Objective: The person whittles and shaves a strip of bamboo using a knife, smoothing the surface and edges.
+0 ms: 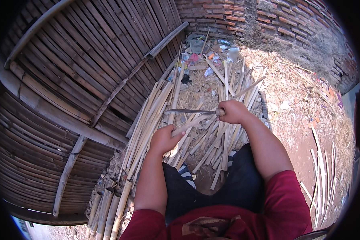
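Note:
In my right hand (233, 112) is the wooden handle of a long-bladed knife (192, 111), its narrow blade pointing left and lying level. My left hand (165, 139) grips a pale bamboo strip (191, 125) near its lower end, just below the blade. The strip slants up to the right, toward my right hand. Past that hand, a strip end (250, 87) sticks out along the same line; whether it is the same piece is hidden. Split bamboo strips (212, 144) lie in a loose heap beneath both hands, between my legs.
Longer bamboo strips (148, 120) lie along the slatted bamboo wall (88, 52) at the left. Cut bamboo poles (104, 210) stand at the lower left. Coloured litter (204, 56) is scattered before the brick wall (284, 24). Thin strips (321, 176) lie at the right.

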### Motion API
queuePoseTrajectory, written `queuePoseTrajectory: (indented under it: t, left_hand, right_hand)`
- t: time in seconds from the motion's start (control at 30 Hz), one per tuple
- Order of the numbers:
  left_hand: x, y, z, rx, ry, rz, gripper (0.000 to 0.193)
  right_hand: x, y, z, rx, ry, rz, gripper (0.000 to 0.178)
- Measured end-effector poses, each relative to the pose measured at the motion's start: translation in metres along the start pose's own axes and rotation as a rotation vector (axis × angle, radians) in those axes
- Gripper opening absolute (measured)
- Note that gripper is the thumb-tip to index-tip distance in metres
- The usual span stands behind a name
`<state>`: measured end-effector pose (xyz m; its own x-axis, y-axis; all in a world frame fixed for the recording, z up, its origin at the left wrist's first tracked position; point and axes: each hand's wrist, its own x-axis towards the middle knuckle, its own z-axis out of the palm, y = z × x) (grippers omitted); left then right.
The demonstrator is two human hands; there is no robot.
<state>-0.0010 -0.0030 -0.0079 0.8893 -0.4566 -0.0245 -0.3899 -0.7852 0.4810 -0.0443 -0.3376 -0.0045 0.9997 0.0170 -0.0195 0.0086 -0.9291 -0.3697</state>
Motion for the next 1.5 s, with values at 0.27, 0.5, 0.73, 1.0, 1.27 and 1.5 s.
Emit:
queuePoseTrajectory:
  t: [0.27,0.5,0.73,1.0,1.27,1.5]
  left_hand:
    - [0.001,-0.003,0.002,0.016,-0.014,-0.006,0.054]
    - [-0.001,0.000,0.000,0.015,-0.033,-0.013,0.055]
    - [-0.001,0.001,-0.001,-0.006,-0.027,-0.026,0.053]
    - [-0.003,0.000,-0.009,-0.054,0.045,-0.078,0.057]
    - [-0.002,0.003,-0.006,-0.053,0.127,-0.058,0.058]
    - [-0.004,0.005,-0.007,-0.059,0.090,-0.087,0.051]
  right_hand:
    - [0.001,-0.008,0.003,-0.023,-0.063,-0.013,0.043]
    - [0.004,-0.008,0.009,-0.040,-0.092,-0.019,0.046]
    - [0.003,-0.005,0.000,-0.024,-0.076,-0.031,0.046]
    - [-0.017,-0.011,-0.030,-0.054,0.070,0.067,0.041]
    - [-0.015,0.015,-0.036,0.090,0.214,0.133,0.037]
    - [-0.016,-0.019,-0.027,-0.066,0.114,-0.044,0.033]
